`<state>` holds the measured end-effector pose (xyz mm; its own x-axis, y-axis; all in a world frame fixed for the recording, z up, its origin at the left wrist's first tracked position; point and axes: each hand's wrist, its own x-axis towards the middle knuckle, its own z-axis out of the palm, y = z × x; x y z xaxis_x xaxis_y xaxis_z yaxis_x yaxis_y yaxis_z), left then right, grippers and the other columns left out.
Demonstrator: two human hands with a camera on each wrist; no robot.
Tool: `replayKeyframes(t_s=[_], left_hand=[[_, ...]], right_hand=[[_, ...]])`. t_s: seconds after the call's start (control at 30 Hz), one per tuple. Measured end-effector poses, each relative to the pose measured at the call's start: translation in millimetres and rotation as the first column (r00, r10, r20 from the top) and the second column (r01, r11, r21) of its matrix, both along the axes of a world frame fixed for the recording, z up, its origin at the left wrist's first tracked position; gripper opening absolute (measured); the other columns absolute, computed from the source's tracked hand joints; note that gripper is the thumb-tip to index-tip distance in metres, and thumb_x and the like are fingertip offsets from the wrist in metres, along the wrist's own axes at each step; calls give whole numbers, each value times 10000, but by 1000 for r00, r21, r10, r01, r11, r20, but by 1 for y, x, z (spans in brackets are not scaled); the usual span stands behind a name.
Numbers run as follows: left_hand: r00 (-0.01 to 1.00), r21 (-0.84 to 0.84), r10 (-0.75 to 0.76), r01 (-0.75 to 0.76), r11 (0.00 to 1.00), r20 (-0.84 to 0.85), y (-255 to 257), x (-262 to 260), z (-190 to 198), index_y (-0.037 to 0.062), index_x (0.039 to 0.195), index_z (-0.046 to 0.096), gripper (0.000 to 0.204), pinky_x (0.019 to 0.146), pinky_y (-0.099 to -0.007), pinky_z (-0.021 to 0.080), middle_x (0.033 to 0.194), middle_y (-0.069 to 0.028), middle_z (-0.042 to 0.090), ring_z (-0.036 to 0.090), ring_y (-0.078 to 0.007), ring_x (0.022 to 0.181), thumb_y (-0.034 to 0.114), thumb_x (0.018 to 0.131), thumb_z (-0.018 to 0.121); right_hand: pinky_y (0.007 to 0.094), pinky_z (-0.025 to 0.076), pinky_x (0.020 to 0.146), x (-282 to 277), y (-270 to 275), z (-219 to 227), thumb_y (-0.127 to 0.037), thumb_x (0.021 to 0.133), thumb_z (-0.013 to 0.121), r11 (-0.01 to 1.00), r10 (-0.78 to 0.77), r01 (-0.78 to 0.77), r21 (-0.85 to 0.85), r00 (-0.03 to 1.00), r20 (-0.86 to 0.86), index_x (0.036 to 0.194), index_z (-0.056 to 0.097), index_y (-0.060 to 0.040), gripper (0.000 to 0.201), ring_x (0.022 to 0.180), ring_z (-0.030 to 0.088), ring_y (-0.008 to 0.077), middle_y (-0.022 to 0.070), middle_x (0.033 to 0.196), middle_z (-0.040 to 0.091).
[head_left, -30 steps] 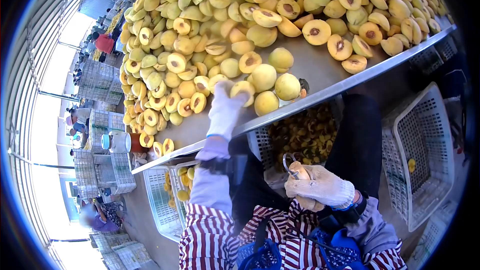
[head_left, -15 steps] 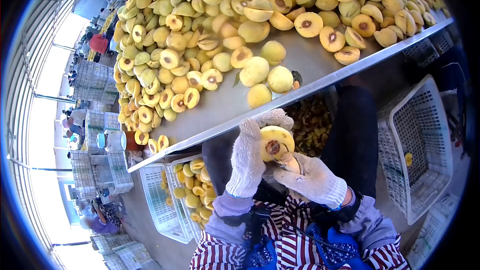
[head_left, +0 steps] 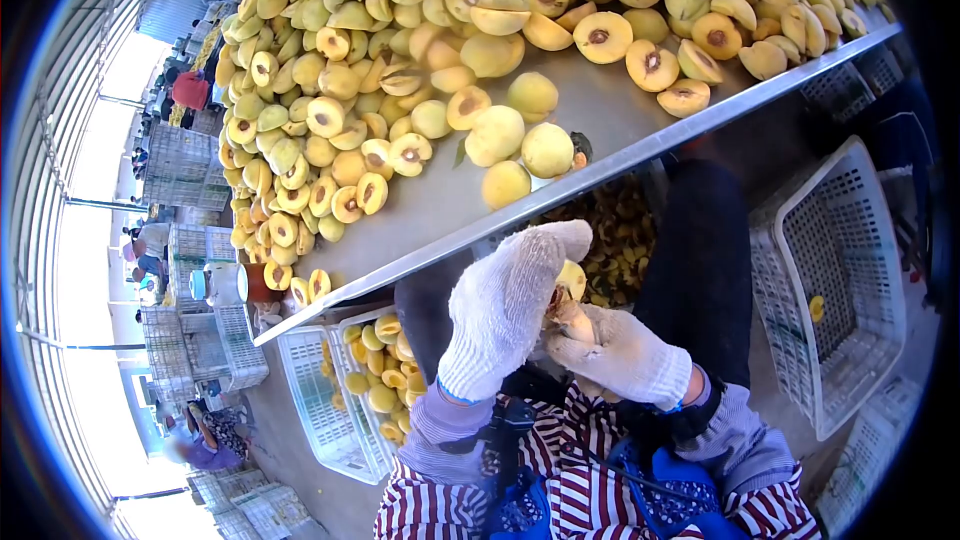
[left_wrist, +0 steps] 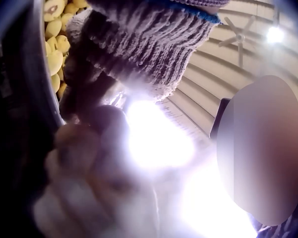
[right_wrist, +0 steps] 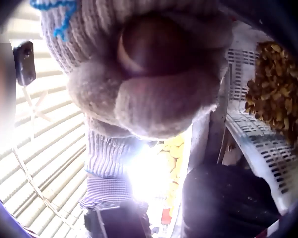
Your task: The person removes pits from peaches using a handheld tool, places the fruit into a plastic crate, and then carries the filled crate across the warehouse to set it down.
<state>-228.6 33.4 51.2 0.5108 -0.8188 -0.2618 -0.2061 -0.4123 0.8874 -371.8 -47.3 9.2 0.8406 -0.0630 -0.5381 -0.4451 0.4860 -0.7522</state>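
Wearing a white knit glove, my left hand (head_left: 503, 305) holds a yellow peach half (head_left: 571, 280) over my lap in the head view. Its back faces the camera, and much of the fruit is hidden behind it. My gloved right hand (head_left: 638, 360) grips the wooden handle of a pitting tool (head_left: 576, 324), whose tip end is up against the peach half. The tool's metal end is hidden between fruit and hands. In the right wrist view the curled fingers (right_wrist: 164, 106) wrap the round handle end (right_wrist: 151, 47). Glare washes out much of the left wrist view.
A metal-edged table (head_left: 600, 185) bears a large heap of peach halves (head_left: 340, 80). Several peaches (head_left: 495, 135) lie near its edge. Below stand a crate of brownish scraps (right_wrist: 280, 89), a crate of peach halves (head_left: 385, 365) and, at right, a white crate (head_left: 830, 290) with one yellow piece inside.
The left hand has come back from the table to the lap with a peach half, met the tool in the right hand, then turned its back toward the camera, covering most of the fruit.
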Motion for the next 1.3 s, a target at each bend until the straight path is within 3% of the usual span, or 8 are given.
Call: replayKeyframes(t_s=[0.2, 0.67, 0.7, 0.8, 0.83, 1.07, 1.17, 1.3], left_hand=[[969, -496, 75, -186, 848, -234, 7, -23, -36, -28, 1359, 493, 463, 973, -343, 490, 1280, -165, 604, 608, -205, 1113, 303, 1038, 521], [944, -88, 71, -104, 991, -322, -6, -3, -13, 25, 1207, 653, 284, 883, -257, 496, 1117, -53, 695, 633, -118, 968, 208, 1002, 582], [941, -177, 4, -68, 982, -339, -2, -2, -17, -18, 1309, 544, 675, 842, -318, 552, 1191, -147, 648, 662, -206, 983, 565, 969, 552], [926, -195, 153, -231, 953, -345, 6, -19, -24, -14, 1315, 536, 670, 833, -324, 557, 1180, -154, 654, 669, -215, 968, 564, 977, 537], [861, -143, 248, -342, 929, -443, 4, -23, -18, 6, 1178, 648, 275, 870, -283, 515, 1124, -96, 697, 656, -166, 972, 192, 976, 623], [926, -158, -110, 177, 972, 362, -8, -4, -17, 60, 1140, 678, 276, 817, -293, 547, 1104, -110, 718, 704, -198, 965, 143, 883, 735], [972, 89, -41, 63, 994, -229, -21, 3, -9, 3, 1130, 674, 221, 812, -279, 544, 1061, -97, 715, 673, -152, 932, 142, 967, 621], [984, -109, 8, -27, 994, -178, -14, -10, -8, 33, 1228, 611, 380, 823, -295, 545, 1119, -107, 691, 679, -175, 949, 330, 990, 611]], right_hand=[[212, 276, 371, -4, -9, -3, -375, 964, 642, 972, -38, 23, 232, 997, 61, 992, 581, -116, 268, 410, 404, 42, -37, 566, 492], [245, 267, 333, -8, -14, -4, -386, 923, 645, 874, 84, -64, 482, 996, -20, 806, 579, -76, 337, 360, 373, 78, -20, 491, 435], [245, 271, 333, -6, -16, -3, -386, 925, 642, 883, 93, -72, 463, 995, -22, 810, 581, -76, 336, 360, 375, 79, -18, 490, 436], [246, 290, 328, -6, -14, -6, -371, 947, 614, 859, 124, -109, 500, 992, 4, 805, 574, -71, 334, 349, 377, 84, -14, 485, 437], [245, 297, 326, -8, -13, -8, -364, 957, 601, 842, 137, -124, 526, 990, 13, 801, 569, -69, 335, 345, 377, 85, -13, 483, 438], [248, 358, 314, -15, -9, -27, -334, 1032, 472, 650, 42, -179, 739, 979, 201, 728, 489, -84, 394, 312, 381, 98, -8, 471, 437], [250, 372, 316, -15, -9, -23, -330, 1038, 462, 637, -7, -151, 756, 979, 202, 714, 480, -87, 405, 308, 387, 98, -8, 467, 433], [245, 368, 324, -16, -13, -23, -324, 1026, 502, 689, 31, -147, 709, 984, 175, 723, 495, -80, 389, 317, 398, 102, -7, 470, 442]])
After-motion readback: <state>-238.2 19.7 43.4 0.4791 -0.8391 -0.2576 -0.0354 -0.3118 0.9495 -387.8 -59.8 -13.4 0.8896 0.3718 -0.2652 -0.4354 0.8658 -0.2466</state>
